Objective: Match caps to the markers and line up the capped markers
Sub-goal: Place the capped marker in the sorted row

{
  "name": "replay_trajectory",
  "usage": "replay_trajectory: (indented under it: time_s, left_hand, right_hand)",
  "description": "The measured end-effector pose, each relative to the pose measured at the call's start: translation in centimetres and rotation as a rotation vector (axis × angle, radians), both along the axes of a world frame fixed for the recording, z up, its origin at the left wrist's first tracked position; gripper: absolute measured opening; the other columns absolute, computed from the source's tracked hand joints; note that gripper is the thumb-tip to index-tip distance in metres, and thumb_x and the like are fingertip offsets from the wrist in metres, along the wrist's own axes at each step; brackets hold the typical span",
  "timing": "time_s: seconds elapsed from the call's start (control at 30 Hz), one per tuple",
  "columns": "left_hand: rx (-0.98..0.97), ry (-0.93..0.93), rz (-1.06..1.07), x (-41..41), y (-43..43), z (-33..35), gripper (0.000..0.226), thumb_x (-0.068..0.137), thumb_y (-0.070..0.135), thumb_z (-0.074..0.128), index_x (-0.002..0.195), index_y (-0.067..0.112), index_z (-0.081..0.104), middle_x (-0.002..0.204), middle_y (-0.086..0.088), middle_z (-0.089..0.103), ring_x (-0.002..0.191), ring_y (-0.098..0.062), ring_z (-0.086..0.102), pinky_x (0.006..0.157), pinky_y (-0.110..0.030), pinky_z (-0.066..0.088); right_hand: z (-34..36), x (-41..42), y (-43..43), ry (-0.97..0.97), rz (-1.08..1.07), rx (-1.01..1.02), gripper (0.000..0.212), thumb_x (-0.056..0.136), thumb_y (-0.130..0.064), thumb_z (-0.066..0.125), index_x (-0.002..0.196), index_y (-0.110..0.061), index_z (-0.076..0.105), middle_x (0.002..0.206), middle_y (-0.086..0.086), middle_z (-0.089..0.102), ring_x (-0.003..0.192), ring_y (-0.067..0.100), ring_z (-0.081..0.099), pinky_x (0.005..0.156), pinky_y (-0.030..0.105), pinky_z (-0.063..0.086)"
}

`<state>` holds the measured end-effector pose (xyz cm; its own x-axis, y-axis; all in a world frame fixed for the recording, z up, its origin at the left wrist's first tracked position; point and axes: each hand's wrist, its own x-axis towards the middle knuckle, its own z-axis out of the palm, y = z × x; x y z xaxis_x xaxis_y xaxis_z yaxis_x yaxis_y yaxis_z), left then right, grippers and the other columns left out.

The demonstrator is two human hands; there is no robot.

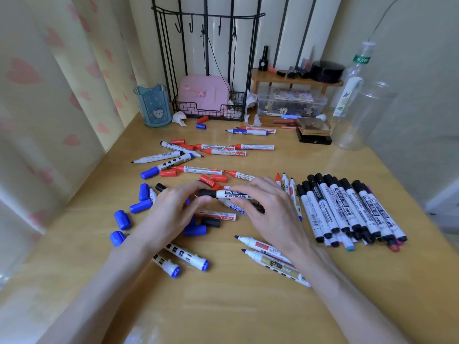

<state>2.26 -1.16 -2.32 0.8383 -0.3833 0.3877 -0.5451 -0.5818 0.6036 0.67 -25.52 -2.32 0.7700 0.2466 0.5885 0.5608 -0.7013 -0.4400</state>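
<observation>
A white whiteboard marker (pixel 233 194) lies level between my two hands, with a black cap (pixel 207 193) on its left end. My left hand (pixel 171 209) pinches the black cap. My right hand (pixel 270 209) grips the marker's barrel from above. To the right, a row of several black-capped markers (pixel 347 209) lies side by side. Loose blue caps (pixel 123 219), red caps (pixel 213 179) and a black cap (pixel 211 222) are scattered around my hands. Uncapped red markers (pixel 223 150) and uncapped blue and black markers (pixel 169 160) lie farther back.
The wooden desk (pixel 223 306) meets a curtain on the left. At the back stand a blue pen cup (pixel 154 105), a wire rack with a pink case (pixel 203 95), a clear storage box (pixel 290 103) and clear plastic bottles (pixel 360 115) at the right.
</observation>
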Motion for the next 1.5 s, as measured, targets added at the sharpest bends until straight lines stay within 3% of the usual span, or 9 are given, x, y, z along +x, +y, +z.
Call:
replay_trajectory:
  time_s: [0.1, 0.3, 0.63, 0.8, 0.93, 1.13, 1.2, 1.33, 1.5]
  left_hand:
    - [0.033, -0.064, 0.002, 0.1, -0.2, 0.0, 0.017, 0.102, 0.042, 0.054, 0.117, 0.041, 0.062, 0.100, 0.043, 0.059, 0.093, 0.014, 0.058, 0.079, -0.008, 0.041]
    - [0.012, -0.120, 0.011, 0.0, -0.6, 0.0, 0.018, 0.103, 0.039, 0.057, 0.120, 0.039, 0.062, 0.101, 0.041, 0.058, 0.092, 0.011, 0.060, 0.079, -0.009, 0.045]
    - [0.002, -0.120, 0.032, -0.1, -0.9, 0.0, 0.026, 0.101, 0.034, 0.060, 0.115, 0.017, 0.073, 0.098, 0.014, 0.071, 0.086, -0.004, 0.063, 0.075, -0.016, 0.048]
    - [0.006, -0.078, -0.032, 0.1, -0.6, 0.9, 0.021, 0.107, 0.031, 0.057, 0.117, 0.021, 0.071, 0.097, 0.034, 0.063, 0.088, 0.010, 0.062, 0.075, -0.011, 0.044]
    - [-0.004, -0.008, -0.031, 0.6, 0.1, 1.0, 0.016, 0.106, 0.027, 0.059, 0.112, 0.020, 0.072, 0.086, 0.034, 0.064, 0.077, 0.006, 0.060, 0.070, -0.012, 0.042]
    - [-0.159, 0.155, 0.063, 0.9, 2.9, 0.7, 0.017, 0.105, 0.030, 0.055, 0.105, 0.024, 0.070, 0.083, 0.006, 0.070, 0.072, -0.013, 0.063, 0.066, -0.026, 0.050]
    - [-0.143, 0.148, 0.144, 1.6, 4.2, 0.3, 0.025, 0.101, 0.041, 0.055, 0.110, 0.024, 0.072, 0.092, -0.001, 0.073, 0.082, -0.021, 0.066, 0.071, -0.033, 0.052]
    - [0.022, 0.068, 0.077, 2.2, 2.9, -1.1, 0.023, 0.101, 0.037, 0.060, 0.117, 0.025, 0.073, 0.107, 0.013, 0.063, 0.108, -0.013, 0.059, 0.095, -0.037, 0.049]
    - [0.150, -0.033, 0.075, 2.4, 1.8, -1.9, 0.025, 0.099, 0.037, 0.066, 0.121, 0.030, 0.074, 0.109, 0.013, 0.054, 0.109, -0.016, 0.048, 0.097, -0.031, 0.042]
  right_hand:
    - [-0.3, 0.1, 0.1, -0.036, 0.001, -0.005, 0.026, 0.094, -0.029, 0.076, 0.119, -0.020, 0.077, 0.090, -0.009, 0.062, 0.088, 0.009, 0.057, 0.077, 0.026, 0.047]
    - [-0.8, 0.2, 0.2, -0.092, -0.019, -0.009, 0.024, 0.096, -0.028, 0.074, 0.117, -0.018, 0.078, 0.089, -0.004, 0.065, 0.084, 0.016, 0.061, 0.072, 0.032, 0.049]
    - [-0.9, -0.1, 0.4, -0.074, -0.013, 0.015, 0.023, 0.098, -0.026, 0.069, 0.117, -0.016, 0.078, 0.086, -0.006, 0.062, 0.078, 0.007, 0.049, 0.065, 0.027, 0.044]
    - [0.3, 0.0, 0.0, -0.072, -0.001, -0.029, 0.021, 0.096, -0.030, 0.072, 0.114, -0.022, 0.079, 0.087, -0.008, 0.065, 0.075, 0.007, 0.050, 0.062, 0.028, 0.042]
    - [0.3, 0.2, 0.8, -0.180, -0.009, -0.078, 0.017, 0.096, -0.026, 0.071, 0.108, -0.016, 0.078, 0.085, -0.004, 0.062, 0.078, 0.017, 0.055, 0.068, 0.030, 0.044]
    - [0.7, 0.6, -1.5, -0.309, -0.102, -0.099, 0.016, 0.096, -0.012, 0.069, 0.109, -0.010, 0.079, 0.091, 0.003, 0.069, 0.081, 0.021, 0.058, 0.072, 0.035, 0.048]
    - [0.8, 1.1, -2.6, -0.273, -0.146, -0.077, 0.019, 0.093, -0.010, 0.072, 0.111, -0.010, 0.078, 0.090, 0.003, 0.068, 0.081, 0.020, 0.059, 0.071, 0.038, 0.051]
    - [0.0, 1.2, -1.8, -0.182, -0.118, -0.132, 0.023, 0.093, -0.015, 0.075, 0.116, -0.015, 0.077, 0.090, -0.001, 0.065, 0.081, 0.018, 0.057, 0.069, 0.039, 0.050]
    - [-0.2, 0.9, -1.6, -0.168, -0.139, -0.104, 0.023, 0.094, -0.014, 0.076, 0.116, -0.017, 0.076, 0.089, -0.003, 0.063, 0.082, 0.018, 0.057, 0.070, 0.037, 0.049]
